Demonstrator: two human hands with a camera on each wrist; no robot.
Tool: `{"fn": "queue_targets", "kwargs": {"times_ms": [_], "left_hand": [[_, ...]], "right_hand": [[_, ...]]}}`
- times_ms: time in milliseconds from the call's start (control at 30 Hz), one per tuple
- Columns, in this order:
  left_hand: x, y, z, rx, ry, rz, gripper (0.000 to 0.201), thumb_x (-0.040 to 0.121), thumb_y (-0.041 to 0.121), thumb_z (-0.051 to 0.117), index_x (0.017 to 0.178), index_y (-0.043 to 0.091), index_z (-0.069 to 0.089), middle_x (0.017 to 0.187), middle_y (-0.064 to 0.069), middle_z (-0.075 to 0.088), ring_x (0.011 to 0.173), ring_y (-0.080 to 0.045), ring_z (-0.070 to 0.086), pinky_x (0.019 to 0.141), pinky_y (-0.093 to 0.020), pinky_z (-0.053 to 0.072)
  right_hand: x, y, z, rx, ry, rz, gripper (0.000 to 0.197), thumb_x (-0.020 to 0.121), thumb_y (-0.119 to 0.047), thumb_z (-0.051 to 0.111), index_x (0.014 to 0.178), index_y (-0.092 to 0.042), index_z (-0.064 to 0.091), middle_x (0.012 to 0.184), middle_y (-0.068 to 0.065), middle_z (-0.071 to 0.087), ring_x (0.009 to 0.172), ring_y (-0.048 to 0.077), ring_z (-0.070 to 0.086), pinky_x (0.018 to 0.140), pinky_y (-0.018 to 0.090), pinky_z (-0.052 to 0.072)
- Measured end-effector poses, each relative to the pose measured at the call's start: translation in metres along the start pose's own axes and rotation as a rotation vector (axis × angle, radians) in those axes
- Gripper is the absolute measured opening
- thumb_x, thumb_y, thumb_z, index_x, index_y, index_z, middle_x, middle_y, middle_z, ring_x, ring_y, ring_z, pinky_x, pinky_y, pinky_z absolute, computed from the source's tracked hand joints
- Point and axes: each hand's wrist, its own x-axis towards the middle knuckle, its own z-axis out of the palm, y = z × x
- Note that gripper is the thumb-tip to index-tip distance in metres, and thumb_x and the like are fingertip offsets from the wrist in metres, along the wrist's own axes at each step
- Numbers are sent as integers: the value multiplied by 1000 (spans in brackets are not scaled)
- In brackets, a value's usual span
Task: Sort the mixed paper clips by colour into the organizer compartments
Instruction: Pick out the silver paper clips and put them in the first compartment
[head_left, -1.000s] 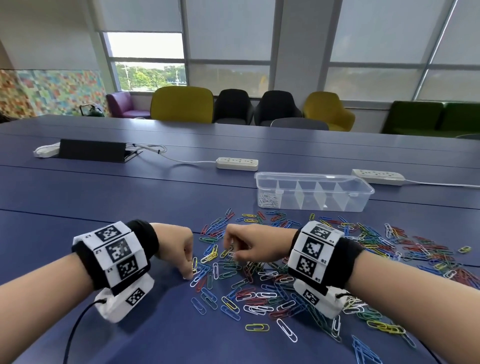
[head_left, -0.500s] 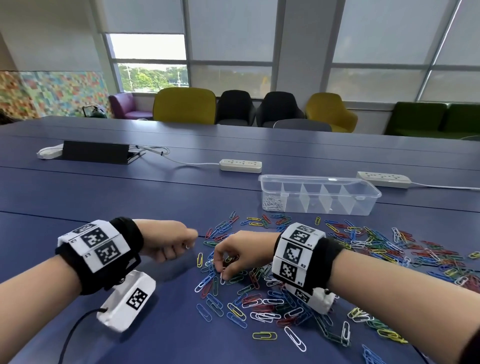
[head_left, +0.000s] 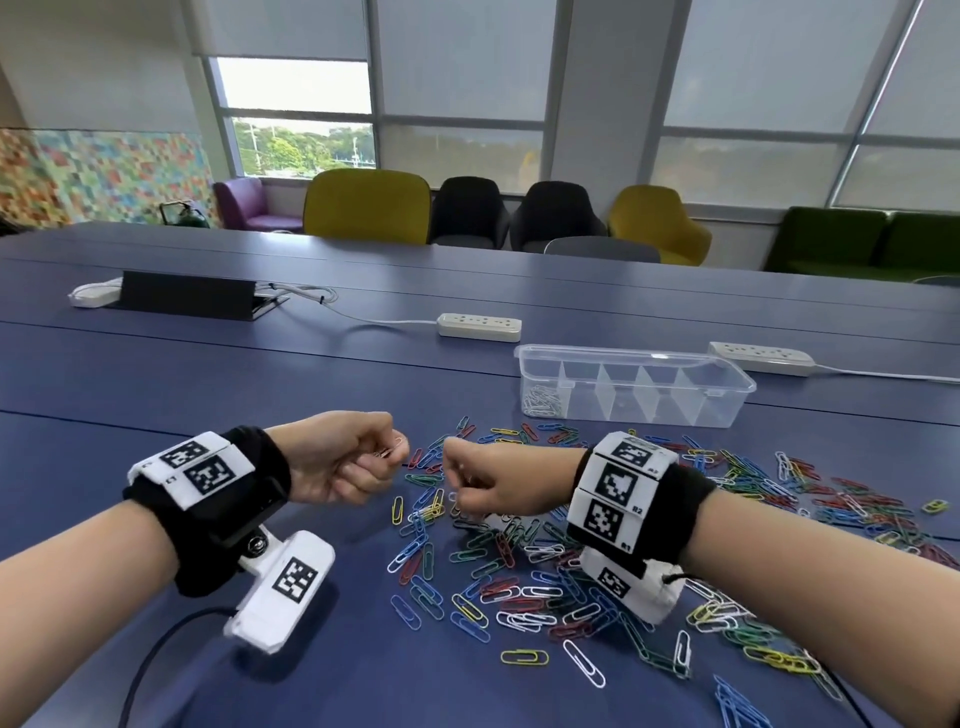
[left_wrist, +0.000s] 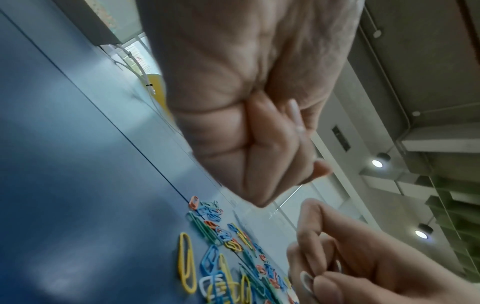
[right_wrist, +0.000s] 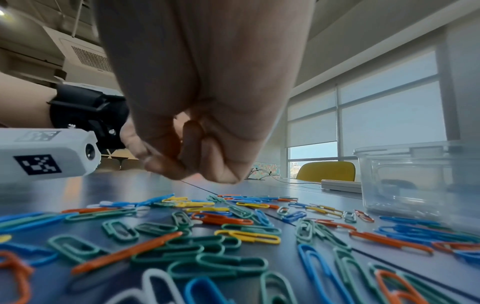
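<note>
Head view showed both hands raised just above the near-left part of the scattered paper clips (head_left: 519, 571) on the blue table (head_left: 260, 395). The left hand (head_left: 337, 457) was curled into a fist, and pale clip wire was seen protruding at its thumb side, so it was judged to be clamped on a few white clips (head_left: 392, 448). The left wrist view confirmed a white piece pinched between the curled fingers (left_wrist: 272, 131). The right hand (head_left: 498, 480) was also curled, with thumb and fingertips drawn together; a white loop at its fingertips was visible in the left wrist view, so a pinch on one clip was judged likely.

The organizer (head_left: 634, 387), a clear lidless box with a row of compartments, stood on the far right side, well apart from both hands. Its long axis ran left to right across the table. Only the leftmost compartment held clips, a white heap (head_left: 540, 401).

The controlling relation was judged as follows: the target compartment lay far and to the right of both hands, at the near-left end of the box. The right hand was the nearer of the two. A drop from the left hand would require a reach across the pile, past the right hand. Coloured clips lay between the hands and the box and were not yet sorted.
</note>
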Motion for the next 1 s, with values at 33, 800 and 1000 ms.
{"fn": "queue_targets", "kwargs": {"times_ms": [33,800,1000], "left_hand": [[-1,1,0,-9,8,-12,27,78,12,33,54,14,46,51,5,19,34,-4,17,35,-13,11],[13,-10,27,1344,202,21,26,76,44,70,83,20,70,72,6,59,59,-4,49,58,-16,39],[22,-8,38,1443,290,60,31,76,44,70,89,16,73,76,3,61,71,-11,52,64,-20,39]], "right_hand": [[-1,-2,1,23,-6,2,11,94,-7,42,104,-12,39,72,0,48,61,17,42,58,20,36],[14,6,1,-250,130,103,20,91,-20,53,106,-10,62,102,7,65,94,25,59,76,28,43],[17,6,7,-235,55,67,25,88,-24,63,107,-8,62,98,6,62,85,18,52,71,22,31]]}}
